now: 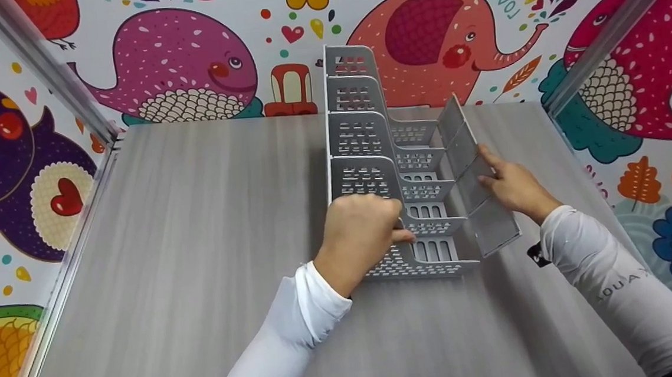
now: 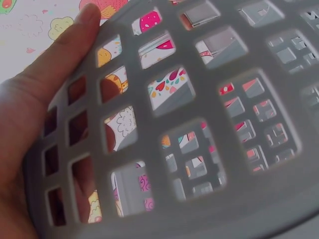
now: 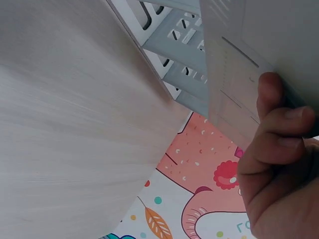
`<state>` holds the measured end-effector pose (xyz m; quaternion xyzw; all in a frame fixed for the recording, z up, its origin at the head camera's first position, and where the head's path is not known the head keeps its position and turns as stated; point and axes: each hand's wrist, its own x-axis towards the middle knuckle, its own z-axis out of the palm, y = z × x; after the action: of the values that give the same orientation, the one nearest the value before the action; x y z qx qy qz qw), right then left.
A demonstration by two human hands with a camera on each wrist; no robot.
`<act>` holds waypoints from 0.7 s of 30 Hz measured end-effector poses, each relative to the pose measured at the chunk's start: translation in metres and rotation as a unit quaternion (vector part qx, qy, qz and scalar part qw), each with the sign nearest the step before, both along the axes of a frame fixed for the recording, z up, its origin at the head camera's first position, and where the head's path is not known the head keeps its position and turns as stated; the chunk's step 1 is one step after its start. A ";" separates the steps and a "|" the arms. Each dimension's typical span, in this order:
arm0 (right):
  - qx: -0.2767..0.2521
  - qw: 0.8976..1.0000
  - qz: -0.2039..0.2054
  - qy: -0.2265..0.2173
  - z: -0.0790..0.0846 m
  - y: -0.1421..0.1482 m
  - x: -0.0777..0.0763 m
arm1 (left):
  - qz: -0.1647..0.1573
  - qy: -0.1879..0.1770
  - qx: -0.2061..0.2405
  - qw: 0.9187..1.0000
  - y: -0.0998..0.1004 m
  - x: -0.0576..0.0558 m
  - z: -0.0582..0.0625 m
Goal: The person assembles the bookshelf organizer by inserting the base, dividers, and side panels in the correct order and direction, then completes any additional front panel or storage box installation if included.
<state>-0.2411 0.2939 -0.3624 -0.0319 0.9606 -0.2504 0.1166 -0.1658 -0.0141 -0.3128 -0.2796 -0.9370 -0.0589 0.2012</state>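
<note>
A grey plastic file organizer (image 1: 362,133) with several perforated dividers stands on the table. My left hand (image 1: 362,231) grips the nearest tall divider at its upper edge. In the left wrist view, the thumb lies along one face of that perforated divider (image 2: 209,107), and other fingers show through its holes. At the organizer's right side, a flat grey panel (image 1: 467,155) leans outward at an angle. My right hand (image 1: 516,187) holds this panel by its outer edge. The right wrist view shows curled fingers at the panel's edge; whether the panel is joined to the organizer is unclear.
A wood-grain table (image 1: 214,220) lies beneath, with bare surface left of the organizer. Walls with cartoon animals (image 1: 179,63) enclose the back and sides. Metal posts (image 1: 43,67) rise at the back corners. A small black tag (image 1: 537,255) shows beside the right sleeve.
</note>
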 end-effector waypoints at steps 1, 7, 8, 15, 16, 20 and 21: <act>0.001 1.000 0.003 -0.002 0.002 0.000 -0.001 | 0.000 0.003 0.002 1.000 0.000 0.000 0.000; 0.000 0.999 0.006 -0.041 0.018 0.003 -0.011 | -0.003 0.008 0.008 1.000 0.000 0.001 -0.001; 0.002 0.999 0.005 -0.048 0.020 0.004 -0.012 | -0.004 0.008 0.010 1.000 0.000 0.001 -0.002; 0.019 0.999 0.004 -0.047 0.021 0.013 -0.011 | -0.002 0.009 0.013 1.000 0.001 0.002 -0.002; 0.019 0.999 0.005 -0.042 0.020 0.014 -0.010 | 0.000 0.010 0.012 1.000 0.001 0.001 -0.002; 0.017 1.000 0.006 -0.024 0.015 0.018 -0.006 | -0.002 0.012 0.011 1.000 0.002 0.000 -0.002; 0.016 1.000 0.007 -0.020 0.014 0.018 -0.005 | -0.002 0.013 0.010 1.000 0.002 0.000 -0.002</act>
<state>-0.2461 0.3120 -0.3479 -0.0321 0.9616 -0.2349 0.1385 -0.1657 -0.0124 -0.3146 -0.2805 -0.9330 -0.0650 0.2160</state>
